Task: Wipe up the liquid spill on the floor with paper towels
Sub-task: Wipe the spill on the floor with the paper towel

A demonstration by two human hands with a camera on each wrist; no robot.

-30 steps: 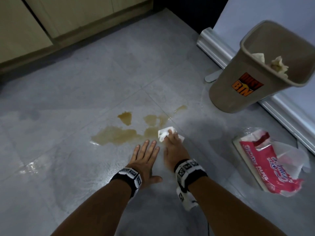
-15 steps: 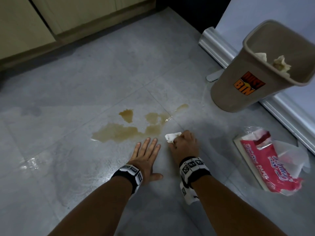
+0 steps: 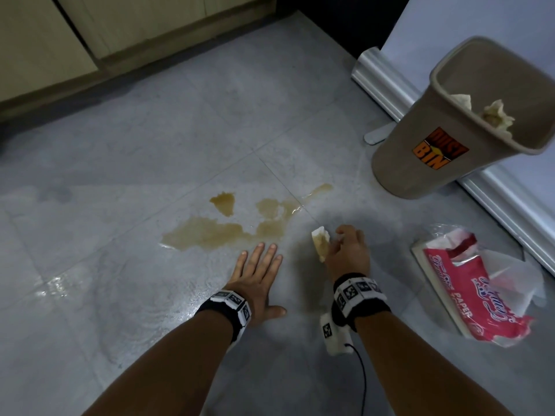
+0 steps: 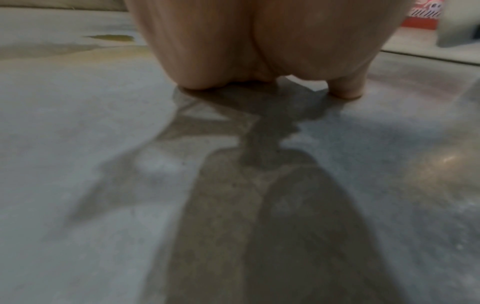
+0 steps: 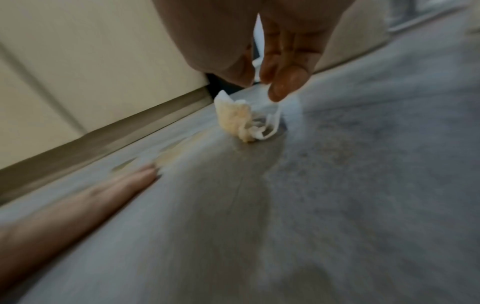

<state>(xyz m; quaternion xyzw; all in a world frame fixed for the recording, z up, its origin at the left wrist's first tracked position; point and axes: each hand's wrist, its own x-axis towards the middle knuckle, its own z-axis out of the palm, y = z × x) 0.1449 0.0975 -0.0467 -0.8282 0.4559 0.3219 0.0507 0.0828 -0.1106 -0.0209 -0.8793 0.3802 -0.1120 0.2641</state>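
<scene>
- Our right hand (image 3: pixel 345 250) pinches the paper towel (image 3: pixel 320 244), just right of the spill (image 3: pixel 228 229); it looks limp, soaked, tear-prone; we judge the dry white corner the best hold
- Our left hand (image 3: pixel 258 277) lies flat, released, beside the spill

The left hand (image 3: pixel 258 274) lies flat on the grey floor (image 3: pixel 150 145), fingers (image 3: pixel 271 255) straight, just beside the brown spill (image 3: pixel 216 232). The right hand (image 3: pixel 345 253) pinches a stained, crumpled paper towel (image 3: pixel 320 243) right of the spill. A tan bin (image 3: pixel 444 139) holding used towels stands beyond, near a torn red towel pack (image 3: pixel 480 292).
</scene>
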